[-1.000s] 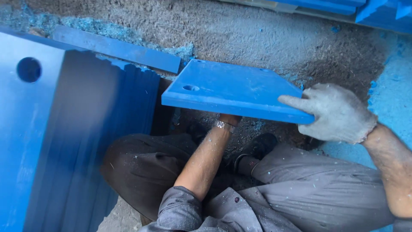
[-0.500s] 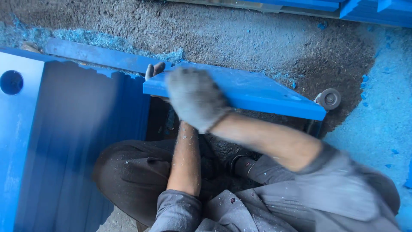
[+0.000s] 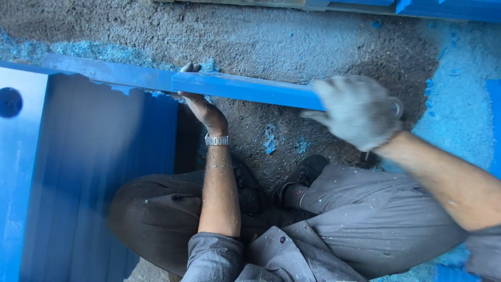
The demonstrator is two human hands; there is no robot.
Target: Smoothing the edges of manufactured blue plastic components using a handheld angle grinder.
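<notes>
A flat blue plastic plate (image 3: pixel 245 89) is held up on edge in front of me, so only its long narrow edge shows. My left hand (image 3: pixel 201 104), bare with a metal wristwatch, grips the plate's left end from below. My right hand (image 3: pixel 357 112), in a dusty grey glove and blurred by motion, is at the plate's right end with fingers spread; whether it touches the plate I cannot tell. I squat on the ground in grey trousers.
A stack of upright blue plates (image 3: pixel 88 172) with a round hole stands at my left. Blue shavings (image 3: pixel 459 99) cover the ground at right. More blue pieces (image 3: pixel 443 8) lie along the top edge. A black shoe (image 3: pixel 305 175) rests below the plate.
The plate has tipped from lying nearly flat to standing on edge. My right hand swept from the plate's left part across to its right end.
</notes>
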